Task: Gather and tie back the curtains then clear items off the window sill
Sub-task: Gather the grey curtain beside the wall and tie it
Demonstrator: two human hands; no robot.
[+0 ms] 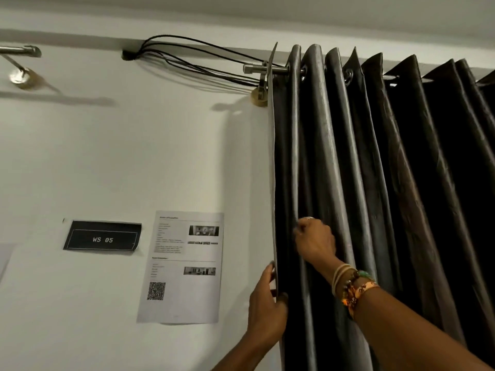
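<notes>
At the left end of the curtain rod, a person's left hand pinches the pale leading edge of the dark curtain while the right hand closes on the first fold higher up. The pleats hang bunched against the wall bracket, so a hard sideways tug could jam the eyelets or strain it; loose black cables by the rod might snag. Bare wall lies open to the left, apart from a taped notice near the hem. The window sill is out of view.
</notes>
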